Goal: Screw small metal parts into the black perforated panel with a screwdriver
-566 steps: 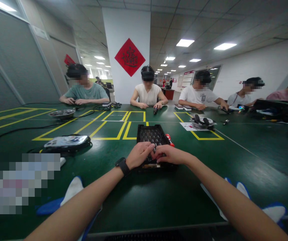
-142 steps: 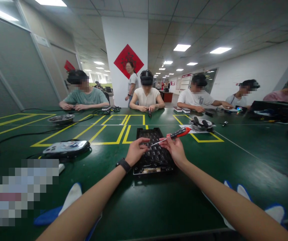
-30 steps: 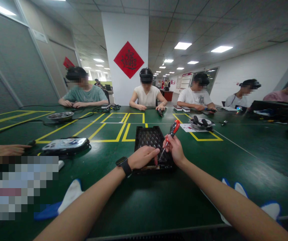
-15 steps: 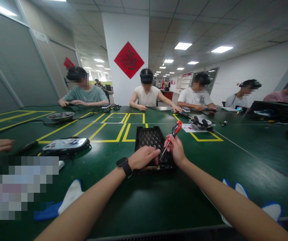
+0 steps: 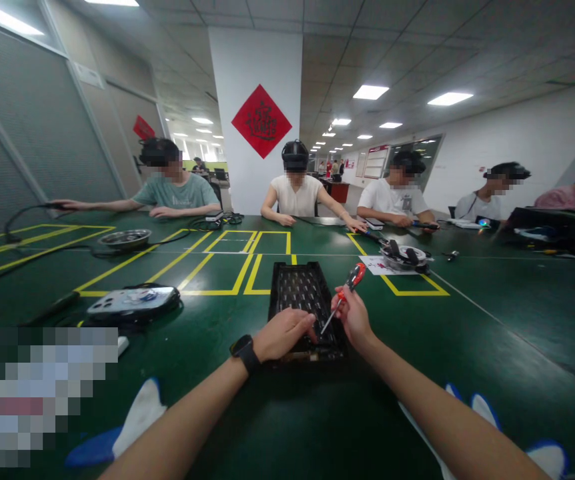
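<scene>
Head camera view: the right hand (image 5: 354, 316) is pinching a red-and-black screwdriver (image 5: 352, 278), its shaft slanting down into the near end of a black tray (image 5: 301, 287). The tray is lying on a green table (image 5: 287, 420) in front of the person, with rows of small pieces inside. The left hand (image 5: 286, 331), below a dark wristwatch (image 5: 245, 353), is reaching over the tray's near left part, fingers close together; whether they are gripping anything cannot be told. White-and-blue gloves (image 5: 140, 415) are lying near both forearms.
</scene>
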A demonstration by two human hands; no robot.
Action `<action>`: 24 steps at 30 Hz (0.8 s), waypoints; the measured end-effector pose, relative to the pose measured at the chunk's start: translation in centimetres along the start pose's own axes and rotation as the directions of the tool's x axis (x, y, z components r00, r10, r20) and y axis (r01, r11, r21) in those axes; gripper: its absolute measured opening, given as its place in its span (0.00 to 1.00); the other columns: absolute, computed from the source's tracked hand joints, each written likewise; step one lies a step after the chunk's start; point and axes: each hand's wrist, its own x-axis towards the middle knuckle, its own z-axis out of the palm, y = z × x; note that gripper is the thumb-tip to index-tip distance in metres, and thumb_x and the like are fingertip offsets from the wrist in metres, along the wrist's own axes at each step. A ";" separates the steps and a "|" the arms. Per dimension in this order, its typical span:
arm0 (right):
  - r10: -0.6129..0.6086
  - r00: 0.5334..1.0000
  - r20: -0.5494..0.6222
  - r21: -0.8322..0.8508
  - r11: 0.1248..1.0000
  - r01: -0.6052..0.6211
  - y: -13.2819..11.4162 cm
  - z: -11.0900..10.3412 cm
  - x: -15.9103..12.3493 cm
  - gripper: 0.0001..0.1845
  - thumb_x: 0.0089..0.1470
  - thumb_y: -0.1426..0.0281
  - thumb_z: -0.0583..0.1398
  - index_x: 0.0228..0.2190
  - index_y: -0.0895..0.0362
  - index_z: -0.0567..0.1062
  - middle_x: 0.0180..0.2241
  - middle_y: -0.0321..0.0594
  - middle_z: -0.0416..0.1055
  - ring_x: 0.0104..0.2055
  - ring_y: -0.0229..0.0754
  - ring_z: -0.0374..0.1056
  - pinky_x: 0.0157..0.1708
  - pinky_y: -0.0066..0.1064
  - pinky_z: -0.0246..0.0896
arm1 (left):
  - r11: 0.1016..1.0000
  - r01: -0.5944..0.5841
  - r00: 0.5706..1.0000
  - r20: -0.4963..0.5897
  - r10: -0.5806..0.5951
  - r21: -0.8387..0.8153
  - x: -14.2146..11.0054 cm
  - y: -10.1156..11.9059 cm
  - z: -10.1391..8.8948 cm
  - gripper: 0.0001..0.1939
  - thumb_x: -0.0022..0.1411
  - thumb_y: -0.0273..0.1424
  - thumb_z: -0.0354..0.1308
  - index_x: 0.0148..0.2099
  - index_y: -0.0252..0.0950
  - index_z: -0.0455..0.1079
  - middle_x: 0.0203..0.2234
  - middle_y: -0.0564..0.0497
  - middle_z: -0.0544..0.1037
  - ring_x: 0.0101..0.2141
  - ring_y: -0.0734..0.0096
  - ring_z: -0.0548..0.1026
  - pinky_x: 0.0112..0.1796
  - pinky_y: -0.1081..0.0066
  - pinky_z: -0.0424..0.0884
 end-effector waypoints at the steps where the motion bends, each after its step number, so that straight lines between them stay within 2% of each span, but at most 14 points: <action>1: -0.002 1.000 0.003 0.002 1.000 0.002 0.0 0.0 0.0 0.14 0.50 0.57 0.54 0.30 0.56 0.64 0.16 0.31 0.63 0.16 0.31 0.54 0.15 0.23 0.47 | 1.000 0.002 1.000 0.008 -0.002 -0.001 0.1 0.1 0.0 0.35 0.65 0.42 0.28 0.30 0.34 0.75 0.26 0.50 0.72 0.28 0.75 0.67 0.36 0.75 0.59; 15: -0.032 0.999 0.002 0.001 0.999 0.032 0.2 -0.3 -0.1 0.15 0.50 0.57 0.54 0.30 0.57 0.64 0.16 0.31 0.63 0.15 0.29 0.52 0.14 0.22 0.45 | 1.000 0.020 0.997 0.077 -0.018 -0.020 0.2 -0.1 0.3 0.36 0.64 0.44 0.27 0.32 0.33 0.75 0.22 0.51 0.68 0.26 0.75 0.65 0.33 0.75 0.59; 24: -0.053 0.998 0.018 0.009 0.999 0.053 0.3 -0.2 -0.2 0.14 0.51 0.58 0.54 0.31 0.57 0.64 0.15 0.31 0.63 0.14 0.29 0.52 0.15 0.22 0.45 | 0.999 0.026 0.998 0.065 -0.023 -0.046 -0.1 -0.5 0.4 0.35 0.64 0.44 0.27 0.33 0.33 0.75 0.21 0.52 0.66 0.24 0.76 0.63 0.31 0.75 0.59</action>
